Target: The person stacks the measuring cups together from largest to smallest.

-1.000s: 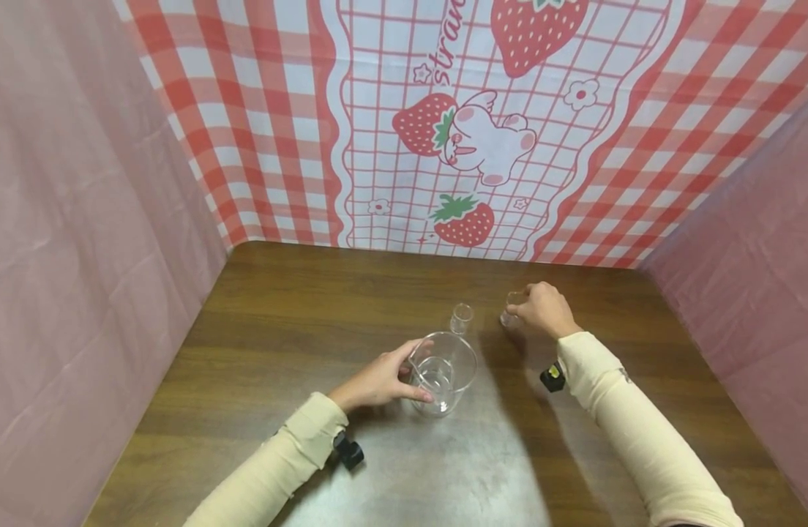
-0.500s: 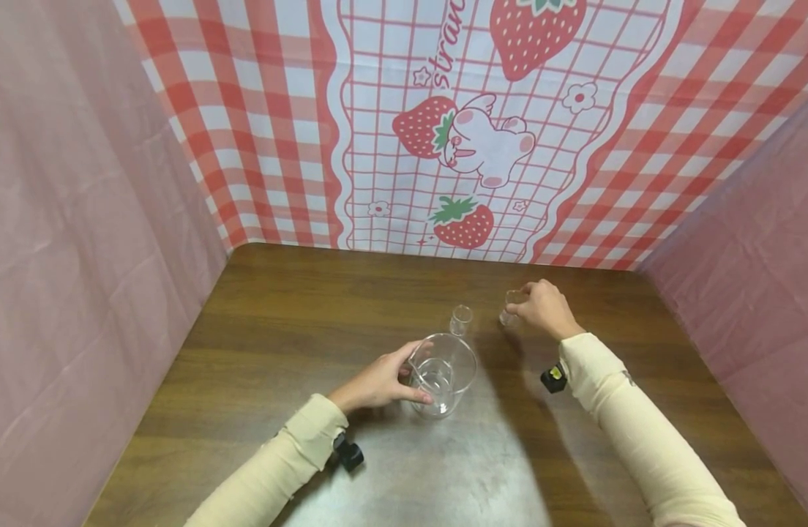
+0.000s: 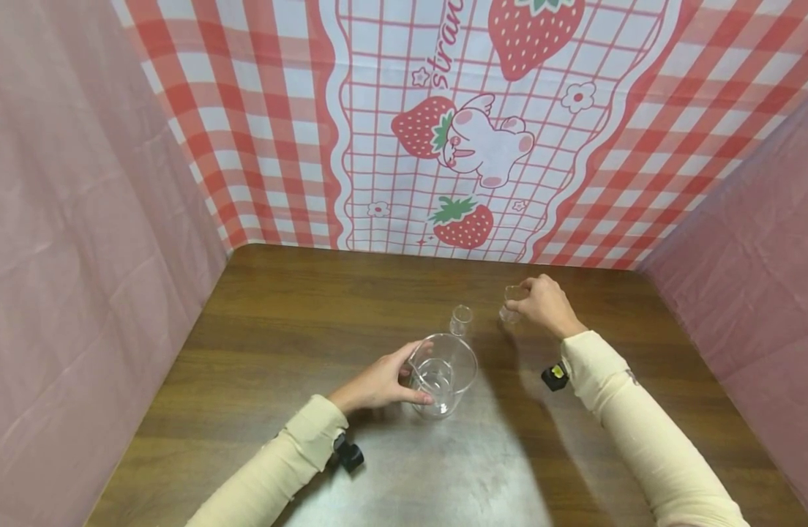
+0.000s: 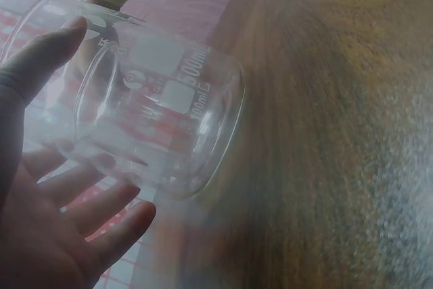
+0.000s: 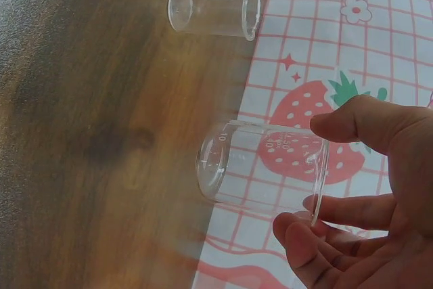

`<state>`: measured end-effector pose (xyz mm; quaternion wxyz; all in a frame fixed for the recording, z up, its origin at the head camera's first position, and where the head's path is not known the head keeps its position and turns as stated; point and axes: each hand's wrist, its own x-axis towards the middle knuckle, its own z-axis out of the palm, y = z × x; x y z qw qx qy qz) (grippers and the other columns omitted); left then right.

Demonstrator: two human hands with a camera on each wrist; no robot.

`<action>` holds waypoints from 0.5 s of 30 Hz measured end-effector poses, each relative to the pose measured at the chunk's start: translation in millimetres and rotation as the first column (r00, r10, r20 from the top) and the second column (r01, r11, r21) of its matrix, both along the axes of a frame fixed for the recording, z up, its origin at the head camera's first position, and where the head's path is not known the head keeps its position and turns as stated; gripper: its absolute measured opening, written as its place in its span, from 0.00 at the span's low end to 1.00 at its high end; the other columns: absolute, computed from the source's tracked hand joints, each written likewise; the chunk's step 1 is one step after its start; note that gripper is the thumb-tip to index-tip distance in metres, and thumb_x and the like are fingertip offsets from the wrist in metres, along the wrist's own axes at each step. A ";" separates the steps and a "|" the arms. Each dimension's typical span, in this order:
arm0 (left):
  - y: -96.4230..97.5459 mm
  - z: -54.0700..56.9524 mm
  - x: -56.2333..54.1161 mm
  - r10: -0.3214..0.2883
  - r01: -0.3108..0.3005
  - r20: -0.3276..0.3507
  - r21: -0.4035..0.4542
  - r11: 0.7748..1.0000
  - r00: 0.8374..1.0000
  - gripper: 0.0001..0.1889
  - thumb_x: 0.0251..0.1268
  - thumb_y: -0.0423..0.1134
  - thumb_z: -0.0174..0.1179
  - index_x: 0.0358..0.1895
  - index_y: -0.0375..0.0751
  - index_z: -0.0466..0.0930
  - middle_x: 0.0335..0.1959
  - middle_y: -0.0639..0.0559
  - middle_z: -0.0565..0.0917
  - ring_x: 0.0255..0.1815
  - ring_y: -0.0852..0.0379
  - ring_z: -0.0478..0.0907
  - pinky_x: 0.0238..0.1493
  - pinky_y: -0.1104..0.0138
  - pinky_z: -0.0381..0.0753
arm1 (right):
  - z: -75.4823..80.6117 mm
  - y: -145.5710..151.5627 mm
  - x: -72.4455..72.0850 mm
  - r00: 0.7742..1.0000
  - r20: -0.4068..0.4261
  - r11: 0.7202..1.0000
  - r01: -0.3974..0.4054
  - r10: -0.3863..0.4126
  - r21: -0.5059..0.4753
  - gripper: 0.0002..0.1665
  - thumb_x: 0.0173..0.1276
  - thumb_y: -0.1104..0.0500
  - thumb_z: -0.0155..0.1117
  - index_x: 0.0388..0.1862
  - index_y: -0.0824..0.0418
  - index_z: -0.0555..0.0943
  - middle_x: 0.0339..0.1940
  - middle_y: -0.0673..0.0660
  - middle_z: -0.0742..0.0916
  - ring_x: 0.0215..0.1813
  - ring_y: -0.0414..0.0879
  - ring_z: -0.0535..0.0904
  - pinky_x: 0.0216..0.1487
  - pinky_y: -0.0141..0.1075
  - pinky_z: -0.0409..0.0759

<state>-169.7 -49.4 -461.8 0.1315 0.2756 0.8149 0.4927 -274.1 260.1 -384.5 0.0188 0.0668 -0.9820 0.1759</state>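
Observation:
A large glass beaker (image 3: 465,369), with a 500 ml marking legible in the left wrist view, stands upright on the table and has a smaller 100 ml beaker (image 4: 177,96) nested inside. My left hand (image 3: 378,379) holds it from the left side, thumb in front and spread fingers behind. Farther back on the right, my right hand (image 3: 547,306) pinches a small clear beaker (image 5: 270,167) at its rim, thumb on one side and fingers on the other. Its base looks slightly off the wood. Another small beaker (image 3: 461,320) stands upright just behind the large one.
The brown wooden table (image 3: 279,315) ends at a strawberry-patterned checked cloth (image 3: 378,146) at the back. Pink curtains (image 3: 81,219) hang along both sides. Black wrist cameras (image 3: 554,376) sit below the cream sleeves.
My right hand has risen slightly, bringing the small beaker up with it. The left hand, the large beaker and the other small beaker stay where they were.

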 end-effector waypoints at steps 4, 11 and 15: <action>-0.3 -1.1 0.4 -0.002 0.002 0.001 -0.013 1.000 1.000 0.49 0.50 0.48 0.74 0.75 0.46 0.57 0.74 0.47 0.67 0.60 0.40 0.78 0.64 0.51 0.76 | 0.9 -0.6 0.6 1.000 -0.008 1.000 -0.004 0.004 0.003 0.33 0.56 0.52 0.71 0.51 0.77 0.79 0.44 0.72 0.81 0.47 0.66 0.78 0.49 0.57 0.78; 0.1 -0.8 1.6 0.011 -0.011 0.016 -0.009 1.000 1.000 0.50 0.49 0.49 0.75 0.75 0.47 0.56 0.73 0.47 0.67 0.63 0.41 0.75 0.66 0.49 0.74 | 4.9 -2.2 2.9 0.999 -0.043 1.000 -0.026 0.027 0.016 0.32 0.56 0.53 0.71 0.50 0.77 0.79 0.41 0.71 0.80 0.44 0.64 0.77 0.46 0.56 0.77; 1.2 -1.3 0.8 0.020 -0.020 0.011 -0.001 1.000 1.000 0.50 0.48 0.48 0.75 0.75 0.47 0.57 0.72 0.44 0.69 0.63 0.42 0.76 0.66 0.49 0.74 | 8.6 -4.0 5.1 0.997 -0.062 0.999 -0.036 0.037 0.018 0.31 0.55 0.54 0.72 0.50 0.77 0.80 0.40 0.70 0.79 0.42 0.62 0.76 0.44 0.55 0.76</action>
